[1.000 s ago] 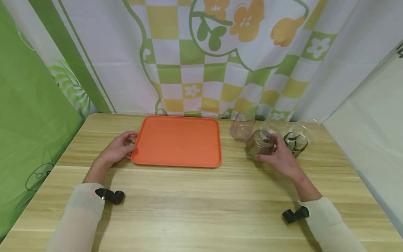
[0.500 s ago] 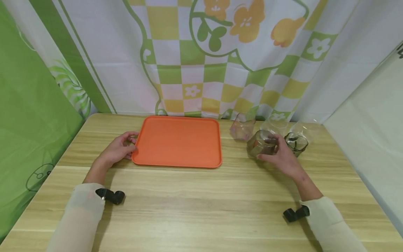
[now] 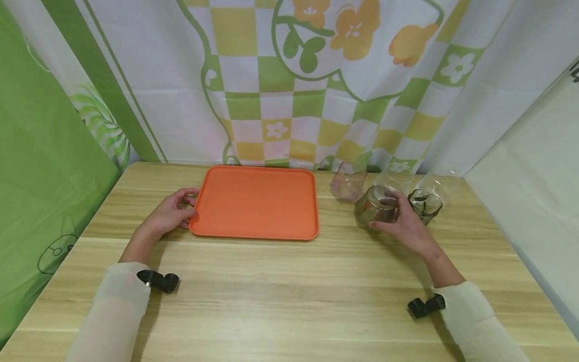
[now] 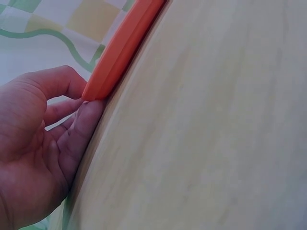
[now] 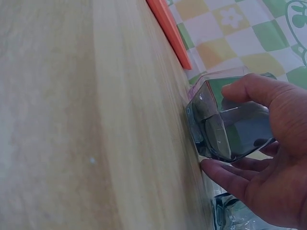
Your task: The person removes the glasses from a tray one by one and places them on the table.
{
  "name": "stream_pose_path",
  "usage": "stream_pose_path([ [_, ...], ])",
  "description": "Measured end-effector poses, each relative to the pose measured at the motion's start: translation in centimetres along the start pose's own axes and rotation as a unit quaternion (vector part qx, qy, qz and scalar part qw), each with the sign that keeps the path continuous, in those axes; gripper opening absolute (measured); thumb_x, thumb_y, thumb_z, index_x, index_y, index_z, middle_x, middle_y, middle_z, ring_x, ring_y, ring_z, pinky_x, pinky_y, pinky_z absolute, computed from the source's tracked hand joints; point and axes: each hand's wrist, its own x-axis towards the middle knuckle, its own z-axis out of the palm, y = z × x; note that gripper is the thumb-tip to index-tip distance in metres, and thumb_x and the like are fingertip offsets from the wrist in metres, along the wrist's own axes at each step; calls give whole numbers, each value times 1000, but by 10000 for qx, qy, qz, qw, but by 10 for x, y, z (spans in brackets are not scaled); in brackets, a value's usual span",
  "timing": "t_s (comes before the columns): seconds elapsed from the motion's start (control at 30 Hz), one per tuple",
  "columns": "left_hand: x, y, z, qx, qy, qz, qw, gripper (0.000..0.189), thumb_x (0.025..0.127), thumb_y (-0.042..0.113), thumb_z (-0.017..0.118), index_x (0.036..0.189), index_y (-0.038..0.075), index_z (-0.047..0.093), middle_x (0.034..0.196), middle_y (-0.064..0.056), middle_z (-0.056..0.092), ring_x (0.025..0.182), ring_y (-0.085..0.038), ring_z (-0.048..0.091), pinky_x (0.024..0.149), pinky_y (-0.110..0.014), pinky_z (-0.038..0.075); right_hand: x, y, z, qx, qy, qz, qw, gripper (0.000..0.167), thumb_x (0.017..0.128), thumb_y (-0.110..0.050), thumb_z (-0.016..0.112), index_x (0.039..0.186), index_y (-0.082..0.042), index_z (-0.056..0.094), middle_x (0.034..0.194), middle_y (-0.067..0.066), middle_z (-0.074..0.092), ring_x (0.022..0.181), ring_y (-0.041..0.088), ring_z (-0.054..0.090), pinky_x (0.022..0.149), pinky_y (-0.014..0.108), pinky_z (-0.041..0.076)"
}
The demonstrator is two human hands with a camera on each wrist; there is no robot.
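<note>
My right hand [image 3: 404, 223] grips a smoky grey glass tumbler [image 3: 373, 208] by its right side. In the right wrist view, the thumb lies along one face of the tumbler [image 5: 235, 122] and the fingers are on the opposite side, close over the tabletop. To the left, an orange rectangular tray [image 3: 255, 203] lies flat on the table. My left hand [image 3: 169, 216] pinches its left rim near the front corner. The left wrist view has the tray's edge [image 4: 115, 52] between thumb and fingers.
Several other glasses stand at the back right: a pinkish one [image 3: 348, 183], clear ones such as the far right glass [image 3: 443, 183], and a dark-rimmed one [image 3: 426, 206] beside my right hand. A patterned curtain [image 3: 289, 100] hangs behind the wooden table [image 3: 289, 296].
The right hand and smoky tumbler have shifted very slightly to the right since a second ago. My left hand and the tray have kept their place.
</note>
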Motion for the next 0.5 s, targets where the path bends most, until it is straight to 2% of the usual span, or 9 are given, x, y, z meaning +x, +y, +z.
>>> stream_pose_path([
  [0.17,-1,1,-1,86,42,-1,10000,64,97,-3,59,154,-5,32,124,-23,43,79,-16,62,62,-30,59,1,-1,-1,-67,-127,11,9999,100,92,-23,80,162,-4,11,145,28,46,119,40,57,86,19,48],
  [0.27,-2,3,0,129,53,18,9999,63,97,-3,58,154,-6,32,124,-24,43,78,-17,63,62,-31,59,0,-2,0,-129,-168,-4,9998,103,92,-23,81,162,-7,8,142,29,47,118,41,57,88,25,50],
  [0.4,-4,5,0,363,65,76,9993,62,97,-2,58,153,-7,33,119,-23,45,77,-18,62,61,-31,59,-5,-8,0,-393,-46,-176,9991,102,91,-22,81,162,-8,8,138,33,47,108,42,62,87,38,52],
  [0.5,-5,7,-1,605,44,104,9981,60,97,-2,58,151,-8,34,114,-21,46,77,-19,61,62,-32,58,-10,-15,-1,-664,151,-398,9969,102,91,-19,81,162,-6,9,143,37,42,95,39,65,82,44,53],
])
